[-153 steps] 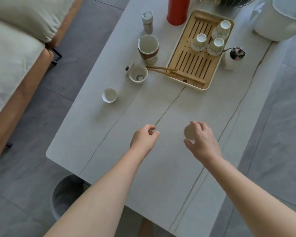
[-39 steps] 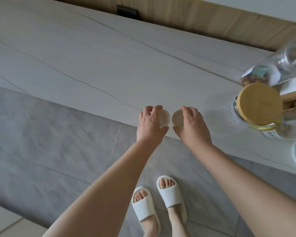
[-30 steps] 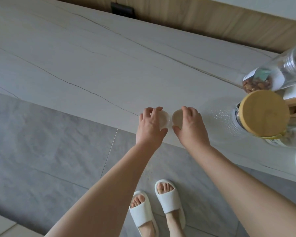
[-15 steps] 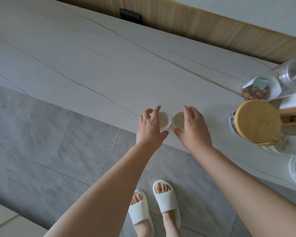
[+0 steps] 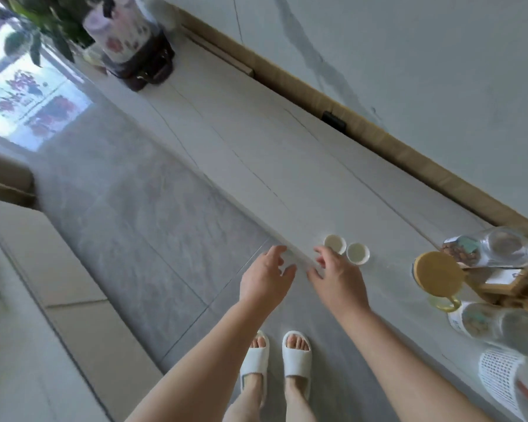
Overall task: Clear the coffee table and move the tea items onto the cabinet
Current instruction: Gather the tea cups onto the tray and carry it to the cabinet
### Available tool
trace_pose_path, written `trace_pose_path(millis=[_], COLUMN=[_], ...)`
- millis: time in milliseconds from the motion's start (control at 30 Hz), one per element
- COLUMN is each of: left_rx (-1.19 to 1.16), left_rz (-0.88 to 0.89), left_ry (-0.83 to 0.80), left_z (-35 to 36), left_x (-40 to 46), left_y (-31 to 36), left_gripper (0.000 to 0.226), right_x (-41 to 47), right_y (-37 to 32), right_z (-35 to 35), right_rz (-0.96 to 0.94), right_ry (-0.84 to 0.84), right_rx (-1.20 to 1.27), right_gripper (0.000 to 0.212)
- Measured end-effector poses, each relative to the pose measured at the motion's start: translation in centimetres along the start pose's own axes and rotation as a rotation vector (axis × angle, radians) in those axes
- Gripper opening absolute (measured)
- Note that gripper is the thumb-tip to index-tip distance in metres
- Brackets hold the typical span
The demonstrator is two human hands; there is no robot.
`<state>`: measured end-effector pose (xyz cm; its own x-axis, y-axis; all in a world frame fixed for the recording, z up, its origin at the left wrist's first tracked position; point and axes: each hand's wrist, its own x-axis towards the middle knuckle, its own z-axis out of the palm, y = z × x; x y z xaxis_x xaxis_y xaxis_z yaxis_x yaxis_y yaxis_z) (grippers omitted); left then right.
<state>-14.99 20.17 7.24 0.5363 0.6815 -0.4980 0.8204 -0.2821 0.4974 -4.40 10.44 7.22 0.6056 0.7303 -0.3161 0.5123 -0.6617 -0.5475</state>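
Two small white tea cups stand upright side by side near the front edge of the pale stone cabinet top: one cup on the left, the other cup to its right. My left hand hovers over the floor just off the cabinet edge, fingers relaxed and holding nothing. My right hand is just short of the left cup, fingers loose and spread, also holding nothing.
Glass jars and a jar with a bamboo lid crowd the cabinet's right end beside a wooden rack. A white mesh basket sits at the bottom right. A dark bottle and a plant stand at the far left end.
Both hands have let go of the cups and drawn back toward me. The two cups now stand alone on the cabinet. My head has turned left, showing more of the cabinet.
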Motion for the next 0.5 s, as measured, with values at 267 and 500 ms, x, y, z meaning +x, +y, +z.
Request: trace_pose_path(millis=[267,500], left_rx=[-0.177,-0.333], left_rz=[-0.307,-0.527], left_ry=[0.213,0.413], left_z=[-8.1,-12.1], left_x=[-11.3,-23.0], left_y=[-6.1,-13.6], left_gripper=[0.035,0.037], right_x=[-4.8,-11.9], right_y=[-11.7,-21.3], right_z=[-0.4,3.4], right_rz=[-0.262,-0.537], right_ry=[-0.258,-0.465], right_rx=[-0.087,-0.204], right_gripper=[0.043,0.041])
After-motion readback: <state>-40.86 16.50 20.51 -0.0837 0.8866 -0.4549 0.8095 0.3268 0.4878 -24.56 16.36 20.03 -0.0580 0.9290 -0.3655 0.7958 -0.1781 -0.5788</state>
